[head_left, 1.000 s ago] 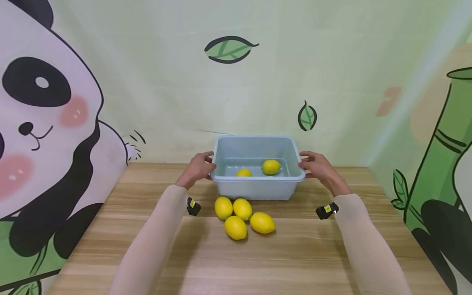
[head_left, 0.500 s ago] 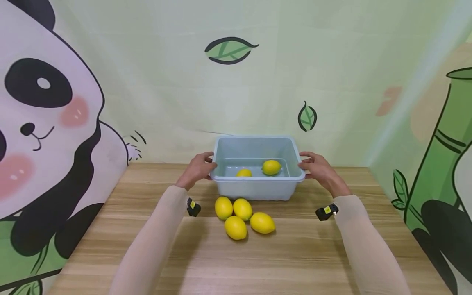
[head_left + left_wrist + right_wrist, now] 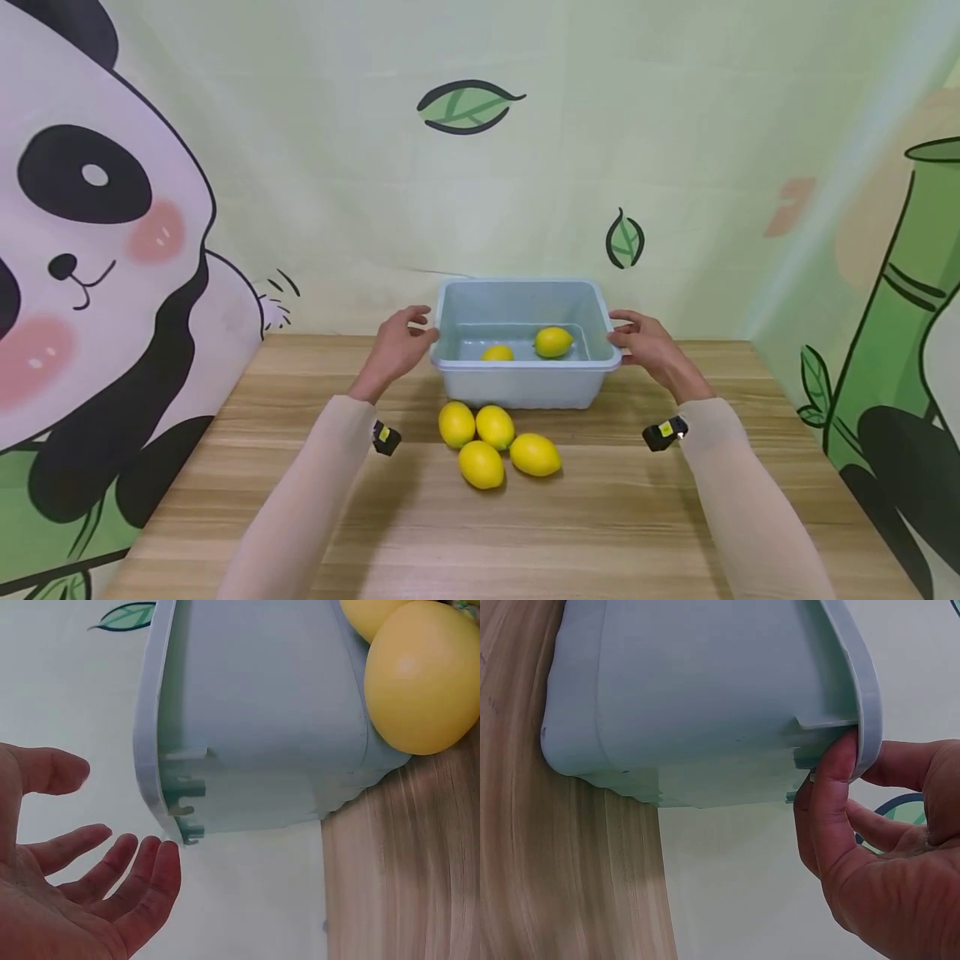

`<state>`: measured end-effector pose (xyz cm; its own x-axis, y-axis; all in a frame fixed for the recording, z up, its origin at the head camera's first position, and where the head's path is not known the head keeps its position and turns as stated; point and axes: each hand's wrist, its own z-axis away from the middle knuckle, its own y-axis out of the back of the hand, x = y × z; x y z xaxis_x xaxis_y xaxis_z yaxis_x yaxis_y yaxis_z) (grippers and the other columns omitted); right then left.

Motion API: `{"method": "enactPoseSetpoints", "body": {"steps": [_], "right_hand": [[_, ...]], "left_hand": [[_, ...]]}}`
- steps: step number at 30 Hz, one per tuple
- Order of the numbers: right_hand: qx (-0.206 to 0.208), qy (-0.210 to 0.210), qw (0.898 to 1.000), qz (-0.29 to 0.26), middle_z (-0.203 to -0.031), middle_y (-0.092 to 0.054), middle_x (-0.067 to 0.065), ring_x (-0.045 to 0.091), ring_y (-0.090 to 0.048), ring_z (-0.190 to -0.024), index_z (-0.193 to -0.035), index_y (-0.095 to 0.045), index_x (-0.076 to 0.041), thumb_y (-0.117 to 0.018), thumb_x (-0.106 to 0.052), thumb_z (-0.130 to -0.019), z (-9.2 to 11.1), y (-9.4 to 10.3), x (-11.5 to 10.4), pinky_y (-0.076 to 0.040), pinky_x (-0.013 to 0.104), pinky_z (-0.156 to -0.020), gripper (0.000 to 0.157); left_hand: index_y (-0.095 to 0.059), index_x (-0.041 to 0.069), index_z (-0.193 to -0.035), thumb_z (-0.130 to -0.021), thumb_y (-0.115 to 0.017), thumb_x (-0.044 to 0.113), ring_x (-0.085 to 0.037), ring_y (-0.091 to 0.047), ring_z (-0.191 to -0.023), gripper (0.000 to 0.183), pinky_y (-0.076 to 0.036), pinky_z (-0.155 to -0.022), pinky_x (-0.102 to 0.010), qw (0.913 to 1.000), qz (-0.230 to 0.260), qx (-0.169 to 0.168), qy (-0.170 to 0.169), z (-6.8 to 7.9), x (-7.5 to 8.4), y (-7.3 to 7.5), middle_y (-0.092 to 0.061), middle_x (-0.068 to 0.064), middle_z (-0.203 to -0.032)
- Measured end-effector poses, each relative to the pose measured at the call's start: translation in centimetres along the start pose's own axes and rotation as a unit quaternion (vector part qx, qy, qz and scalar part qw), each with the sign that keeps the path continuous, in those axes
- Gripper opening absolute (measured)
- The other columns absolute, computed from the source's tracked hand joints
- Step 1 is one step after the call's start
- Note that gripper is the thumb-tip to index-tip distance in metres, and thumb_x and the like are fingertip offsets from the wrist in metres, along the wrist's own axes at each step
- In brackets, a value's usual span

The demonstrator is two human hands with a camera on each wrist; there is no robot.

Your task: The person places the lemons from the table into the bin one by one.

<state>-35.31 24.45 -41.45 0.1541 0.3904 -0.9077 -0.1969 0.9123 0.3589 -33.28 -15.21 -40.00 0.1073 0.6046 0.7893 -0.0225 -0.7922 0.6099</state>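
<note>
Blue bin (image 3: 525, 388) on far part of table (image 3: 600, 517), two lemons (image 3: 553, 342) inside, four lemons (image 3: 482, 465) clustered at its near side, left hand (image 3: 397, 343) just left of bin, fingers released, right hand (image 3: 649, 346) grasping right rim (image 3: 870, 712).

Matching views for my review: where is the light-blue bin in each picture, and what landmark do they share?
Head: the bin sits at centre, slightly below mid-height.
Left wrist: the bin fills the upper middle, rim towards the left.
Right wrist: the bin fills the upper middle, rim towards the right.
Shared landmark: the wooden tabletop, which shows in all three.
</note>
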Motion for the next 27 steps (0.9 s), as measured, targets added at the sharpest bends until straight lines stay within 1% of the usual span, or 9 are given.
{"method": "enactPoseSetpoints", "body": {"steps": [4, 7, 9, 11, 14, 19, 21, 25, 27], "right_hand": [[0.002, -0.001, 1.000, 0.003, -0.145, -0.044, 0.025, 0.039, -0.052, -0.123, -0.153, -0.029, -0.009, -0.049, -0.014, -0.101, 0.1, -0.1, 0.0, -0.057, 0.029, -0.082, 0.056], [0.005, 0.000, 1.000, 0.006, -0.144, -0.044, 0.025, 0.036, -0.053, -0.121, -0.153, -0.030, -0.009, -0.049, -0.015, -0.101, 0.1, -0.1, -0.1, -0.057, 0.029, -0.082, 0.056], [0.007, 0.001, 1.000, 0.009, -0.144, -0.044, 0.025, 0.036, -0.054, -0.120, -0.153, -0.030, -0.009, -0.049, -0.015, -0.101, 0.1, -0.1, -0.2, -0.057, 0.029, -0.082, 0.056], [0.008, 0.000, 1.000, 0.011, -0.144, -0.044, 0.025, 0.035, -0.054, -0.119, -0.153, -0.030, -0.009, -0.049, -0.015, -0.101, 0.1, -0.1, -0.2, -0.057, 0.029, -0.081, 0.056], [0.007, -0.001, 1.000, 0.008, -0.143, -0.045, 0.025, 0.035, -0.054, -0.119, -0.153, -0.030, -0.009, -0.049, -0.015, -0.101, 0.1, -0.1, -0.2, -0.058, 0.029, -0.081, 0.056], [0.005, -0.003, 1.000, -0.001, -0.143, -0.044, 0.025, 0.040, -0.051, -0.124, -0.153, -0.030, -0.009, -0.050, -0.014, -0.100, 0.1, -0.1, -0.1, -0.058, 0.028, -0.080, 0.056], [0.006, -0.003, 1.000, -0.001, -0.142, -0.044, 0.025, 0.041, -0.051, -0.125, -0.153, -0.030, -0.009, -0.050, -0.014, -0.100, 0.1, -0.1, -0.1, -0.058, 0.028, -0.080, 0.056], [0.006, 0.000, 1.000, 0.000, -0.141, -0.044, 0.025, 0.041, -0.051, -0.124, -0.153, -0.030, -0.008, -0.050, -0.014, -0.100, 0.1, -0.1, -0.2, -0.058, 0.027, -0.079, 0.056], [0.006, 0.002, 1.000, 0.002, -0.141, -0.044, 0.026, 0.041, -0.051, -0.125, -0.153, -0.030, -0.008, -0.050, -0.013, -0.100, 0.1, -0.1, -0.2, -0.058, 0.027, -0.079, 0.056]], "left_hand": [[-0.048, 0.008, -0.142, -0.094, -0.059, 0.033, -0.032, -0.056, -0.121, 0.055, -0.053, -0.096, -0.047, 0.9997, -0.006, 0.009, -0.023, 1.3, 0.4, -0.1, -0.055, -0.015, -0.135], [-0.052, 0.007, -0.138, -0.095, -0.059, 0.030, -0.032, -0.056, -0.120, 0.050, -0.055, -0.094, -0.045, 0.9974, -0.013, 0.018, -0.068, 2.3, 0.6, -0.1, -0.055, -0.014, -0.134], [-0.054, 0.006, -0.136, -0.095, -0.059, 0.027, -0.032, -0.057, -0.118, 0.046, -0.056, -0.092, -0.044, 0.9942, -0.017, 0.025, -0.103, 3.0, 0.8, -0.1, -0.056, -0.013, -0.133], [-0.056, 0.006, -0.133, -0.095, -0.060, 0.025, -0.032, -0.057, -0.117, 0.043, -0.056, -0.091, -0.044, 0.9904, -0.021, 0.026, -0.134, 3.8, 1.0, -0.1, -0.056, -0.014, -0.133], [-0.057, 0.006, -0.133, -0.094, -0.061, 0.023, -0.033, -0.057, -0.117, 0.042, -0.056, -0.090, -0.045, 0.9848, -0.035, 0.022, -0.169, 5.0, 1.3, -0.2, -0.056, -0.013, -0.132], [-0.056, 0.008, -0.134, -0.094, -0.062, 0.023, -0.031, -0.058, -0.114, 0.043, -0.055, -0.092, -0.043, 0.9757, -0.075, 0.020, -0.205, 6.6, 1.3, -0.9, -0.057, -0.009, -0.131], [-0.055, 0.009, -0.136, -0.094, -0.063, 0.024, -0.031, -0.059, -0.114, 0.045, -0.054, -0.094, -0.045, 0.9715, -0.092, 0.022, -0.217, 7.2, 1.4, -1.2, -0.056, -0.009, -0.133], [-0.053, 0.011, -0.138, -0.093, -0.064, 0.025, -0.031, -0.058, -0.122, 0.048, -0.052, -0.100, -0.048, 0.9610, -0.132, 0.021, -0.242, 8.3, 1.4, -1.7, -0.053, -0.009, -0.139], [-0.054, 0.012, -0.137, -0.093, -0.065, 0.026, -0.031, -0.057, -0.124, 0.048, -0.051, -0.101, -0.047, 0.9548, -0.154, 0.018, -0.254, 8.9, 1.4, -2.1, -0.053, -0.009, -0.139]]}}
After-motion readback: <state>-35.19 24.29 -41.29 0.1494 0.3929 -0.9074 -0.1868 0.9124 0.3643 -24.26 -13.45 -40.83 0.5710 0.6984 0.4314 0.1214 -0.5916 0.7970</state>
